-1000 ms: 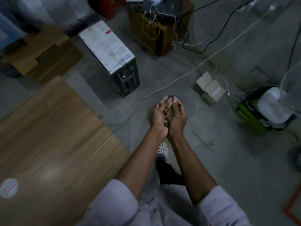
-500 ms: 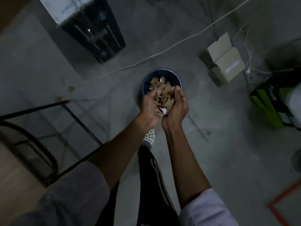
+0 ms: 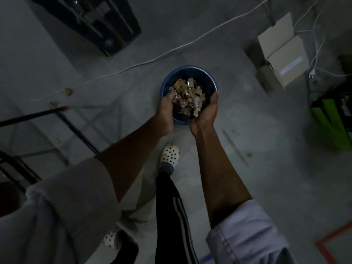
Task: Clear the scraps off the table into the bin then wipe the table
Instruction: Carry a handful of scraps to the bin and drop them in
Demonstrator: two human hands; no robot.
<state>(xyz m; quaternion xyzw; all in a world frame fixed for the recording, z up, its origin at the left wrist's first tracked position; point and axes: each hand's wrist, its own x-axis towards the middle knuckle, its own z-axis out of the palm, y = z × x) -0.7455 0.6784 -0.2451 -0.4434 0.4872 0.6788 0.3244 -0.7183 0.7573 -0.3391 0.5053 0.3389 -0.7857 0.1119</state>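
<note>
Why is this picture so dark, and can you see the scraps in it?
Head view: the room is dimly lit, so the floor looks grey and murky; the scraps between the left hand and right hand are the brightest patch, slightly blurred; the blue bin rim shows; the wide lens curves the white cable.

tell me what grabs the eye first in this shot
The left hand and right hand, cupped, hold a heap of brown scraps over a round blue bin on the grey floor, mid-frame. Just below them a white clog dotted with holes stands out, and a bright green box sits at the right edge.
</note>
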